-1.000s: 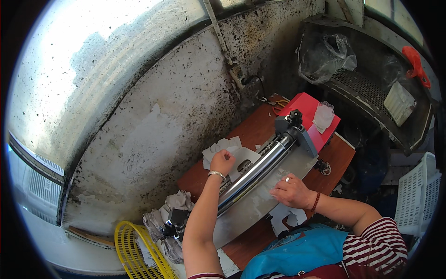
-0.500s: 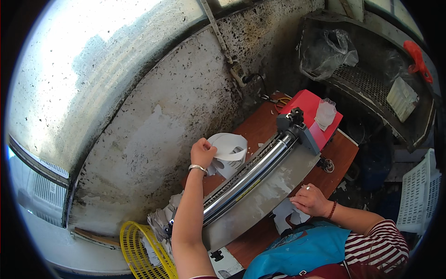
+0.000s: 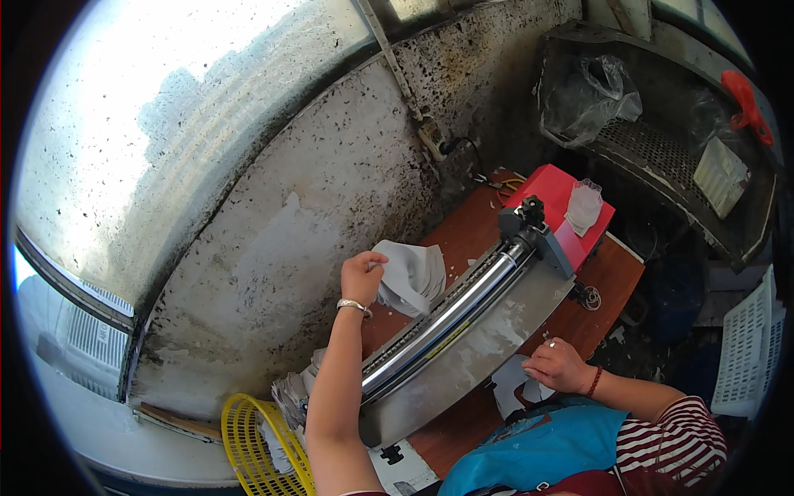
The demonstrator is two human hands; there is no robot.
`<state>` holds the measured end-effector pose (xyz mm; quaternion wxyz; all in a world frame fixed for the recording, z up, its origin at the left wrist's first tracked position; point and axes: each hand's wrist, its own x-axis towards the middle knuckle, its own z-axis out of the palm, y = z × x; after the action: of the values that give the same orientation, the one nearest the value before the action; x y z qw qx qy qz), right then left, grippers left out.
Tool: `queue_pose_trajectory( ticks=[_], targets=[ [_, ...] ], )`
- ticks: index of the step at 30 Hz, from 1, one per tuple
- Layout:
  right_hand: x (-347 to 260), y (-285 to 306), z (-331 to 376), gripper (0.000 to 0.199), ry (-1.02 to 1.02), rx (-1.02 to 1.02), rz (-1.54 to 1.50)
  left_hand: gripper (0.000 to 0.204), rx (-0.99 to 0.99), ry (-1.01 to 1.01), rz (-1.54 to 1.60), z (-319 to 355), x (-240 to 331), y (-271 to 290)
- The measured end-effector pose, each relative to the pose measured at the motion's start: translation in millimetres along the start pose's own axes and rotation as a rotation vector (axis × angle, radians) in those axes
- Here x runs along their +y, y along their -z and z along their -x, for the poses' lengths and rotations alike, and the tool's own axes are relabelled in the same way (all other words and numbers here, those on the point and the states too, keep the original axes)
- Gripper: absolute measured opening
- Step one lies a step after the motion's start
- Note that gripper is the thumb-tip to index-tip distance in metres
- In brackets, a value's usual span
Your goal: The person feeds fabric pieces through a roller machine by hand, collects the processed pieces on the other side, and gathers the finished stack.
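My left hand (image 3: pixel 361 278) reaches past the far side of a roller machine (image 3: pixel 463 307), its fingers closed at the edge of a white sheet piece (image 3: pixel 405 263). That piece lies with several similar thin, limp pieces, stacked on the reddish-brown table. On the near side, my right hand (image 3: pixel 558 366) hovers beside the metal plate of the machine with its fingers curled together. What they hold, if anything, is hidden. Just under and left of them lies a white cut-out piece (image 3: pixel 506 387) with a curved edge, partly against my blue apron (image 3: pixel 538 442).
The machine's red end housing (image 3: pixel 542 186) has a crumpled pale piece (image 3: pixel 584 208) on top. A yellow basket (image 3: pixel 240 438) with white pieces stands lower left, near a stack of sheets (image 3: pixel 291 393). A white crate (image 3: pixel 744 347) is at right. Behind stands a dark metal rack (image 3: pixel 662 157).
The white piece at my left hand, raised in a loop before, now lies flatter over the stack. My right hand has barely moved. The whole view has shifted slightly.
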<state>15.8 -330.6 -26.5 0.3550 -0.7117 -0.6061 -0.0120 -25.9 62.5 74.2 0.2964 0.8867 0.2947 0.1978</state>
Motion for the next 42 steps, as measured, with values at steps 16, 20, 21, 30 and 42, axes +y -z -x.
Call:
queue_pose_trajectory(
  ticks=[16, 20, 21, 30, 42],
  targets=[
    [9.4, -10.1, 8.5, 0.005, -0.017, -0.051, -0.007, 0.020, -0.163, 0.041, 0.213, -9.4, -20.5, 5.4],
    [4.2, -12.2, 6.0, 0.005, -0.005, -0.088, -0.008, 0.021, -0.029, 0.142, 0.162, -12.2, -17.5, 7.7],
    [6.9, -12.2, 3.5, 0.005, -0.004, -0.087, -0.008, 0.020, -0.052, 0.141, 0.229, -13.2, -17.7, 6.4],
    [8.8, -10.6, -9.7, 0.005, 0.040, -0.064, -0.021, 0.018, -0.053, 0.118, 0.269, -17.9, -22.4, 15.6],
    [13.3, -19.7, 0.3, 0.006, 0.034, -0.098, -0.051, 0.041, -0.038, 0.222, 0.423, -21.5, -11.3, 9.5]
  ],
)
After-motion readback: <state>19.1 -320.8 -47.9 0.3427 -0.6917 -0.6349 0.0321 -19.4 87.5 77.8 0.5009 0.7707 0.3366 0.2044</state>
